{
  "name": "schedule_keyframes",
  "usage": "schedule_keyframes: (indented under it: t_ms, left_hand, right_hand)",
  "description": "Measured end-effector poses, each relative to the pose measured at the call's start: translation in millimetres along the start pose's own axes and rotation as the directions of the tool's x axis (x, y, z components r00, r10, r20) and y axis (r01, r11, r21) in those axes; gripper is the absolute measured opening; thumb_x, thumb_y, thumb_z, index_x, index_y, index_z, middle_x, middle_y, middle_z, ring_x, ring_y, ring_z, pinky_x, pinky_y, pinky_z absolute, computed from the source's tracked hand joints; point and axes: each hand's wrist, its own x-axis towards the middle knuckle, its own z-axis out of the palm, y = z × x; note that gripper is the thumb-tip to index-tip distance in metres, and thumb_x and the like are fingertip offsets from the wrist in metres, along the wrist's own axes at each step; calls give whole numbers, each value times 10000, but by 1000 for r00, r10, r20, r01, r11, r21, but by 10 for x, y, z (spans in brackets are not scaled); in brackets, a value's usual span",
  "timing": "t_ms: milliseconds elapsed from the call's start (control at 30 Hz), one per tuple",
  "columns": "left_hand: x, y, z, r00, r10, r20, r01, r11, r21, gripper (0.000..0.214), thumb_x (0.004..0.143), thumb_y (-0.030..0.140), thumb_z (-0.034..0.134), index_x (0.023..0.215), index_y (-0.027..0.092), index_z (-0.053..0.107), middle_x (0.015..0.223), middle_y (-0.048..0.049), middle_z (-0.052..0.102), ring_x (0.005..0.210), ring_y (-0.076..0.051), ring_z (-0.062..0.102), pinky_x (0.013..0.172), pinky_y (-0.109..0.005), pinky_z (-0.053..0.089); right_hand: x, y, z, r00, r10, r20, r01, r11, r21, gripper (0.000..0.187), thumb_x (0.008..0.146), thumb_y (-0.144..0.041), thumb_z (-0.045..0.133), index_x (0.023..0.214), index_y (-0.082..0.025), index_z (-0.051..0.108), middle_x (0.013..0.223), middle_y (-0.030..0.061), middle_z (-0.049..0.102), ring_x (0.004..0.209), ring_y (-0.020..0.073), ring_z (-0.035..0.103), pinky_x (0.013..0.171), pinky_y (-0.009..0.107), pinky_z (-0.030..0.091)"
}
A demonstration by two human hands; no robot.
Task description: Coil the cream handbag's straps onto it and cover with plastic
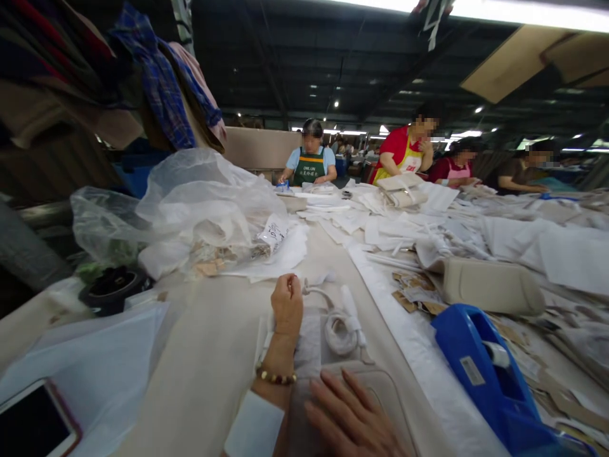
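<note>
The white cord (340,327) coils just right of the left grip (287,303), which pinches its end; the right grip (354,416) lies flat and open.

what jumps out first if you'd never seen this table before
The bright blue plastic tape dispenser at the near right stands out most. At the left, a heap of crumpled clear plastic bags rises behind the left hand, a fist closed on the end of a white coiled cord. The right hand lies open and flat on a beige fabric pouch at the bottom.
</note>
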Motion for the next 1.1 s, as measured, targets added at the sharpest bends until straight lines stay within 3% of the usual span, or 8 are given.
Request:
schedule_keyframes:
  t_ms: [167, 400, 567, 633, 800, 900, 1033, 1100]
  left_hand:
    - [7, 20, 11, 1000, 10, 19, -11, 998, 63, 141, 818, 246, 486, 820, 190, 615, 741, -28, 663, 734, -175, 612, 712, -277, 445]
    - [162, 47, 87, 996, -29, 87, 20, 995, 102, 196, 889, 281, 533, 777, 128, 585, 641, 29, 589, 548, -105, 560, 583, -269, 487]
    - [-82, 274, -260, 944, 197, 263, -222, 972, 70, 212, 881, 227, 424, 900, 148, 620, 705, -5, 656, 570, -122, 616, 574, -247, 510]
    - [-356, 312, -491, 870, 334, 364, -378, 924, 55, 208, 855, 226, 445, 933, 178, 632, 826, -33, 686, 730, -154, 648, 708, -286, 532]
    - [-1016, 120, -950, 603, 536, 591, -657, 754, -12, 278, 808, 121, 426, 966, 183, 647, 1008, -89, 685, 1003, -217, 610, 925, -401, 493]
    - [-1142, -28, -1085, 452, 579, 679, -776, 630, -20, 386, 814, 57, 382, 1125, 154, 589, 1196, -107, 620, 1159, -220, 535, 993, -412, 457]
    - [-1144, -88, -1208, 197, 564, 802, -957, 289, 32, 413, 873, 69, 357, 1274, 83, 454, 1340, -160, 500, 1290, -261, 405, 1038, -454, 412]
    - [-1158, -80, -1254, 154, 538, 829, -979, 194, 56, 396, 897, 110, 372, 1285, 70, 437, 1364, -178, 467, 1305, -290, 376, 1039, -479, 400]
  right_hand:
    - [15, 105, 190, 992, -122, -38, 109, 963, -245, 321, 940, -297, 473, 1240, -211, 551, 1281, -10, 580, 1240, 186, 469, 1156, 405, 89]
    - [-137, 59, 129, 995, -49, 91, 50, 999, -11, 419, 864, -206, 517, 1277, -142, 500, 1306, 47, 556, 1268, 230, 438, 1086, 423, 340]
    - [-131, -10, 115, 999, 31, 7, -32, 993, 115, 417, 823, -157, 506, 1239, -137, 516, 1258, 70, 595, 1250, 228, 454, 1073, 454, 334]
    - [-121, -31, 124, 995, 48, -86, -36, 989, 142, 372, 816, -143, 491, 1182, -136, 555, 1199, 68, 635, 1200, 222, 500, 1060, 438, 341]
    - [-116, -43, 150, 978, 53, -203, -14, 982, 188, 354, 788, -132, 450, 1109, -130, 599, 1123, 74, 672, 1114, 226, 560, 1011, 417, 381]
    - [-106, -6, 165, 975, 63, -215, -12, 973, 231, 332, 783, -118, 436, 1057, -149, 620, 1091, 75, 685, 1092, 213, 578, 1004, 409, 391]
    - [-98, 39, 88, 989, 107, -103, -63, 930, 361, 302, 758, -95, 446, 971, -168, 645, 1077, 83, 689, 1094, 200, 585, 1026, 416, 379]
    - [-148, -3, -15, 994, 108, -15, -91, 899, 428, 330, 723, -66, 440, 957, -168, 648, 1081, 91, 684, 1108, 197, 578, 1046, 424, 360]
